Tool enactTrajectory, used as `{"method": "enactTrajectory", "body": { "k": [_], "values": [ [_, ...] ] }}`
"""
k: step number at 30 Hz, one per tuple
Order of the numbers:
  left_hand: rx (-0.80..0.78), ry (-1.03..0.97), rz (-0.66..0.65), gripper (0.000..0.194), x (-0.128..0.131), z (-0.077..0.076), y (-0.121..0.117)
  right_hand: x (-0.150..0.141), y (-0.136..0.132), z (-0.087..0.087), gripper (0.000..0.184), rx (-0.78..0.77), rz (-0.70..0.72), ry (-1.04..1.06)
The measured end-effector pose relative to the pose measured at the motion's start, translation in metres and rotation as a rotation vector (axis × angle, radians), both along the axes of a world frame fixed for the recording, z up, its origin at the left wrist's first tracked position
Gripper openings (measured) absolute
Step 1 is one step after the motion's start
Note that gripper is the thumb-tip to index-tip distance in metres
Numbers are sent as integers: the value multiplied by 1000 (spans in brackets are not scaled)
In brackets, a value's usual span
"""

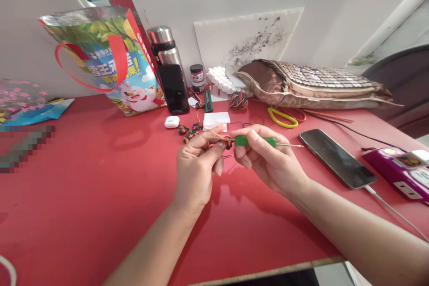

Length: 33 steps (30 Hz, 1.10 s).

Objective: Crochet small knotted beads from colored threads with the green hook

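Between thumb and fingers, my left hand (197, 165) pinches a small multicoloured piece of crochet (229, 143), partly hidden by the fingertips. An orange strand of yarn (216, 133) runs over the left fingers. My right hand (271, 156) is closed on the green handle of a crochet hook (255, 141); one metal end points right, the other reaches the crochet piece. Behind the left hand lie dark, orange-flecked crocheted pieces (191, 134). A ball of multicoloured yarn (238, 101) sits farther back, beyond a white paper (216, 120).
On the red table (100, 205) stand a colourful bag (110, 62), an upright black phone (173, 89) by a steel flask (162, 38), and a white earbud case (172, 122). To the right are yellow-handled scissors (283, 118), a charging phone (338, 157), a purple power strip (398, 172) and a cushion (311, 82).
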<state>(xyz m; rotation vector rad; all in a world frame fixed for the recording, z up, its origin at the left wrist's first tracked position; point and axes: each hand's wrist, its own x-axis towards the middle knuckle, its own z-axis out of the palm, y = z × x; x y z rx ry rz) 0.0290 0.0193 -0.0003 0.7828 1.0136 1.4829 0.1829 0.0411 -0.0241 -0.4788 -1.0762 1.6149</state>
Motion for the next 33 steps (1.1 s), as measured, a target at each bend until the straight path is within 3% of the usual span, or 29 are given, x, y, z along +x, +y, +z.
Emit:
{"method": "enactTrajectory", "body": {
  "k": [9, 20, 27, 33],
  "values": [
    [-59, -108, 12, 25, 3, 2, 2, -9, 1, -1, 24, -160, -26, 75],
    [-36, -112, -55, 21, 3, 0, 1, -9, 1, -1, 26, -152, -86, 43],
    [-58, -52, -4, 32, 4, -1, -2, -6, 1, -5, 24, 28, -226, -147],
    [-83, -62, -8, 9, 9, -4, -3, -11, -10, -8, 16, 306, -459, -409]
  ]
}}
